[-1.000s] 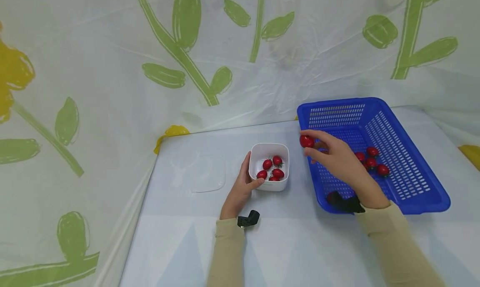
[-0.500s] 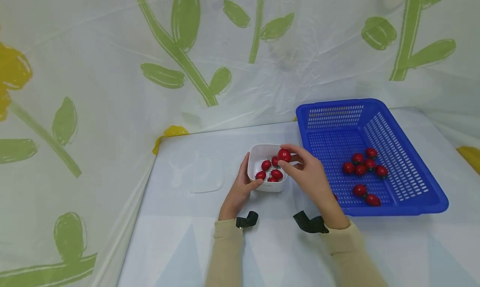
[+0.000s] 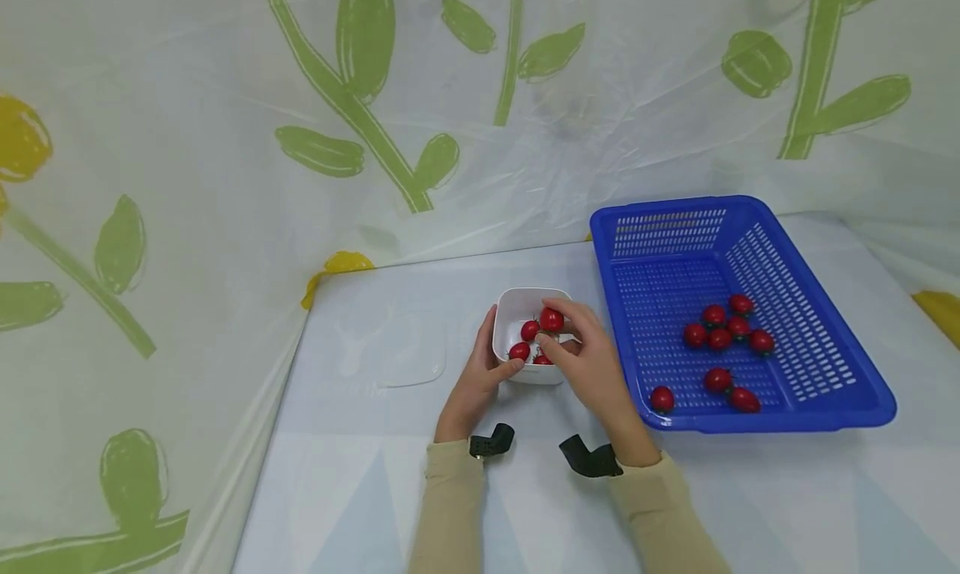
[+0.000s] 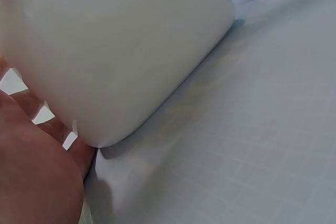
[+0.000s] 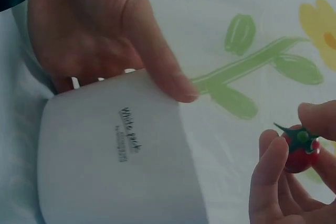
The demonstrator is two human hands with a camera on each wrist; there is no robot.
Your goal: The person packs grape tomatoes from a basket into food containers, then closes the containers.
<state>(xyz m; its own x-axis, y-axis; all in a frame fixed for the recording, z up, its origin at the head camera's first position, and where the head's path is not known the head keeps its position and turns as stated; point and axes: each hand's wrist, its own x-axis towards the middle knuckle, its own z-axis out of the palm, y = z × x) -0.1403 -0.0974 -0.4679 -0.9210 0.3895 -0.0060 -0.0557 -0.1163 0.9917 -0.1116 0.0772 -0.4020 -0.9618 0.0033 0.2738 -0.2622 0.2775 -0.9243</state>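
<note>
My left hand (image 3: pixel 474 384) grips the white square container (image 3: pixel 537 375) from its left side, with the thumb over the front rim. In the left wrist view the container's base (image 4: pixel 142 77) stands on the table. Over the container's right part, my right hand (image 3: pixel 597 366) pinches a red cherry tomato (image 3: pixel 552 320) between thumb and fingers. The right wrist view shows that tomato (image 5: pixel 300 157) with its green stem end up, above the rim. Several other cherry tomatoes (image 3: pixel 519 351) lie inside the container, some of them hidden behind the right hand.
A blue perforated basket (image 3: pixel 617 324) stands at the right, holding several cherry tomatoes (image 3: pixel 718 340) mostly toward its right and front. On the table left of the container lies a clear flat lid (image 3: pixel 415 353). A patterned curtain (image 3: pixel 480 182) hangs behind the table.
My right hand has carried the cherry tomato left from over the basket to over the container, lowering it toward the rim. The left hand has kept its grip on the container.
</note>
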